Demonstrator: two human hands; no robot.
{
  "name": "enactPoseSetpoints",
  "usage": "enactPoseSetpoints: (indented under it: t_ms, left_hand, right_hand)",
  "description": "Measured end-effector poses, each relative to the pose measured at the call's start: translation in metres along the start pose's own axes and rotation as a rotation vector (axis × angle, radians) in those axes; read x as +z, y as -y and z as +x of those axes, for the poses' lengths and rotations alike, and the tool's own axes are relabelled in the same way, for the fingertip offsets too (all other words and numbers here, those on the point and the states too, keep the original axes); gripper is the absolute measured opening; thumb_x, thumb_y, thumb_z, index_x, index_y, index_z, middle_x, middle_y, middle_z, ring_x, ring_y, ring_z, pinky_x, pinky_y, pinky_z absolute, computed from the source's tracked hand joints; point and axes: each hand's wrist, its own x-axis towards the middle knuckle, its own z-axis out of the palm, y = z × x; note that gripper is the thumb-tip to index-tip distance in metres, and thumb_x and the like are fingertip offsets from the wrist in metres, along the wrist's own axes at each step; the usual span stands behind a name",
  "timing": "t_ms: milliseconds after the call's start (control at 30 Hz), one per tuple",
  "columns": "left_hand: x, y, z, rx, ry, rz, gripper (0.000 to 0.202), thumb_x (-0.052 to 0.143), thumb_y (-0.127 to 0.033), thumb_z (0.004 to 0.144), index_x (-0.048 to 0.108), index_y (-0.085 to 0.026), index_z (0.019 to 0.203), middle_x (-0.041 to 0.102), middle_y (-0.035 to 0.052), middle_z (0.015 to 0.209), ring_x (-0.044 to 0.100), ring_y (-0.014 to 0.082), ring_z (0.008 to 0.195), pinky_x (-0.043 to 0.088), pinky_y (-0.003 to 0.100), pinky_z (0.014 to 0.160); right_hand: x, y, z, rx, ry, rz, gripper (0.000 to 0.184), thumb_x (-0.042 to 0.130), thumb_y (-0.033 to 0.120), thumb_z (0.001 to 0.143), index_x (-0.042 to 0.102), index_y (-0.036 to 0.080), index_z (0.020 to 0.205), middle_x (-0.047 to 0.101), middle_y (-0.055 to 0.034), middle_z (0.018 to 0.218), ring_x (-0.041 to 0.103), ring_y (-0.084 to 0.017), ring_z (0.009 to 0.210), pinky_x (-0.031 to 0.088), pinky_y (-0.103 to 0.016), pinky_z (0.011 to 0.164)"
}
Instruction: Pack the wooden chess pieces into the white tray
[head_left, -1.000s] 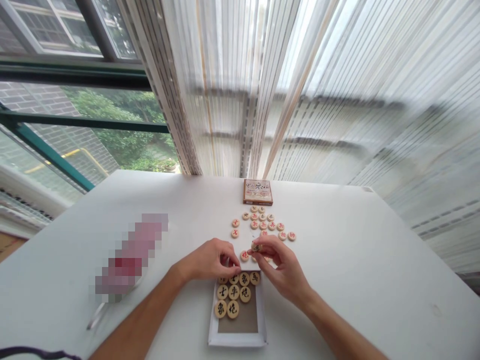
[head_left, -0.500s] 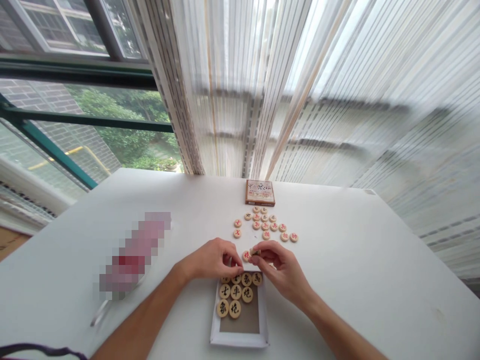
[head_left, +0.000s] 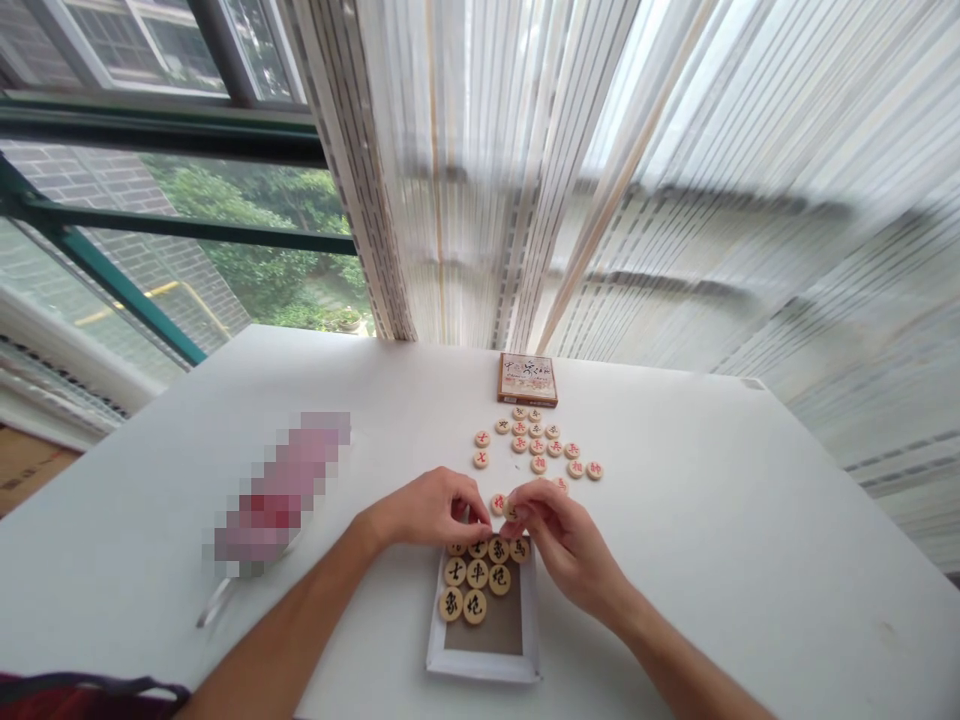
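The right hand (head_left: 570, 545) holds one round wooden piece (head_left: 511, 511), pinched between thumb and forefinger, just above the far edge of the shallow white tray (head_left: 484, 668). The left hand (head_left: 431, 508) rests at the same edge with its fingers curled downward; whether they grip anything cannot be told. A red-marked piece (head_left: 497, 503) lies on the worktop (head_left: 712, 520) between the two hands.

The tray carries black-marked pieces (head_left: 477, 575) laid flat in rows at its far end. Its near half shows bare base. Loose pieces (head_left: 536, 445) lie scattered farther off, in front of a small printed box (head_left: 528, 378).

Step in hand, by judgement: one piece is lifted and presented at the tray. Seating it flat calls for a free spot beside the filled rows and a low approach. The release must not knock the neighbouring pieces, which touch one another.
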Motion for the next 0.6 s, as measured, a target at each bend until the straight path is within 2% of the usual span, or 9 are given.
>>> enactPoseSetpoints:
  t_ms: [67, 233, 400, 600]
  left_hand:
    - [-0.003, 0.0, -0.001, -0.002, 0.007, -0.024, 0.018, 0.072, -0.031, 0.083, 0.081, -0.019, 0.093, 0.073, 0.0028, 0.081, 0.061, 0.0132, 0.068, 0.046, 0.02, 0.062]
    - [-0.018, 0.001, -0.008, -0.068, 0.03, 0.002, 0.017, 0.073, -0.032, 0.082, 0.081, -0.019, 0.089, 0.073, 0.0016, 0.079, 0.058, 0.0127, 0.068, 0.044, 0.02, 0.062]
    - [-0.031, 0.006, -0.015, -0.153, 0.067, 0.023, 0.024, 0.078, -0.041, 0.077, 0.082, -0.019, 0.085, 0.074, 0.0014, 0.078, 0.056, 0.0129, 0.068, 0.042, 0.021, 0.06]
    - [-0.034, 0.006, -0.017, -0.213, 0.112, -0.004, 0.034, 0.08, -0.047, 0.073, 0.08, -0.017, 0.088, 0.066, 0.0002, 0.07, 0.056, 0.0134, 0.066, 0.041, 0.021, 0.058]
  right_hand:
    - [0.0, 0.003, 0.0, 0.009, 0.019, -0.012, 0.015, 0.05, 0.031, 0.104, 0.062, 0.022, 0.104, 0.064, -0.0041, 0.094, 0.073, -0.017, 0.08, 0.062, -0.032, 0.075]
    - [0.003, 0.011, -0.002, 0.086, 0.073, -0.009, 0.011, 0.063, 0.026, 0.096, 0.062, 0.022, 0.106, 0.063, -0.0044, 0.101, 0.073, -0.017, 0.088, 0.061, -0.031, 0.082]
    - [0.011, 0.014, -0.01, 0.074, 0.181, 0.019, 0.014, 0.061, 0.015, 0.093, 0.064, 0.023, 0.104, 0.059, -0.0037, 0.103, 0.071, -0.016, 0.091, 0.062, -0.03, 0.081]
    - [0.024, 0.019, -0.018, 0.139, 0.289, 0.058, 0.02, 0.059, 0.007, 0.09, 0.061, 0.022, 0.103, 0.057, -0.0029, 0.103, 0.072, -0.017, 0.095, 0.063, -0.032, 0.083]
